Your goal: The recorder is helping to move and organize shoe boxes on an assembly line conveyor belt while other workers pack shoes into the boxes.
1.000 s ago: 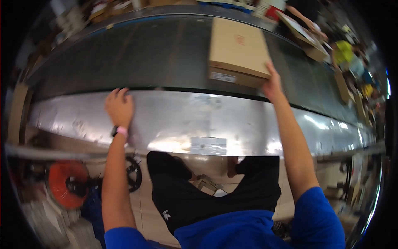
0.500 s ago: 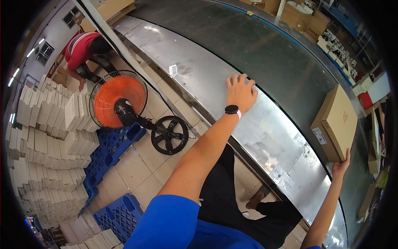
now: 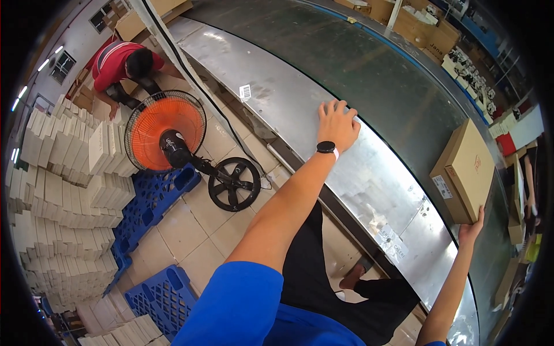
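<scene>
We see our left hand (image 3: pixel 336 124) lying flat, fingers spread apart and holding nothing, on the shiny sheet-metal side rail (image 3: pixel 300 109) of a long conveyor, with a black wristwatch (image 3: pixel 326 147) on a pink band just behind it on the wrist. Beyond the fingertips runs the dark grey conveyor belt (image 3: pixel 369 69). Well off to the right, our right hand (image 3: pixel 472 229) is open, its fingertips pressed against the near edge of a flat brown cardboard box (image 3: pixel 464 170) that lies on the belt; the hand touches the box without closing round it. A small white barcode label (image 3: pixel 442 187) sits on the side of the box just left of that hand. To the left of our left hand, a white barcode sticker (image 3: pixel 245 91) is stuck on the rail. Below and left of the same hand, on the tiled floor (image 3: pixel 190 230), stands an orange pedestal fan (image 3: pixel 166 137) with a black round base, beside blue plastic pallets (image 3: pixel 151 199) and stacks of flattened white cartons (image 3: pixel 63 190). Farther left, a person in a red shirt (image 3: pixel 118 57) crouches over the floor.
</scene>
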Demonstrator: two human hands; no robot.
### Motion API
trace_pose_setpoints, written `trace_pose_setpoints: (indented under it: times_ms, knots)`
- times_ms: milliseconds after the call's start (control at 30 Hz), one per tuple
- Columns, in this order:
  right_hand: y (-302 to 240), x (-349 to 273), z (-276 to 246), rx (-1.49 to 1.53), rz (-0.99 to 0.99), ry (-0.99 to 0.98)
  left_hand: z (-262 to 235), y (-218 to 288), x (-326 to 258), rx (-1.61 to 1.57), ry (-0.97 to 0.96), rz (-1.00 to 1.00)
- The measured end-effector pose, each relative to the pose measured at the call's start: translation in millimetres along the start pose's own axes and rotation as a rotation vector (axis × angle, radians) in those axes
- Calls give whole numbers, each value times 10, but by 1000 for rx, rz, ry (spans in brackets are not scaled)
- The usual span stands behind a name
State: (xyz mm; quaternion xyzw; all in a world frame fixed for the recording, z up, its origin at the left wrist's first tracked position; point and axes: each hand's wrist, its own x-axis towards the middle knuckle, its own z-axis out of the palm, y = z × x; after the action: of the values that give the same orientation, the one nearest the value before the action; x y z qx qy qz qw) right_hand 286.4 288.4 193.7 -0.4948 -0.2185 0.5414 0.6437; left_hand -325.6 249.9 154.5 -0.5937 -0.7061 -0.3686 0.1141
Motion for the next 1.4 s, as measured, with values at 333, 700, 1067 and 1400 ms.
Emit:
trace_pose_setpoints:
  times_ms: [333, 700, 1067, 1400]
  knots:
    - [-21, -20, 37, 3, -19, 12, -4, 25, 2, 5, -2, 4]
    - [-84, 27, -53, -8, -19, -2, -17, 95, 6, -22, -24, -22]
    - [11, 42, 4, -1, -2, 24, -38, 40, -6, -16, -35, -13]
    - [29, 10, 49, -1, -9, 32, -43, 62, -5, -11, -32, -5]
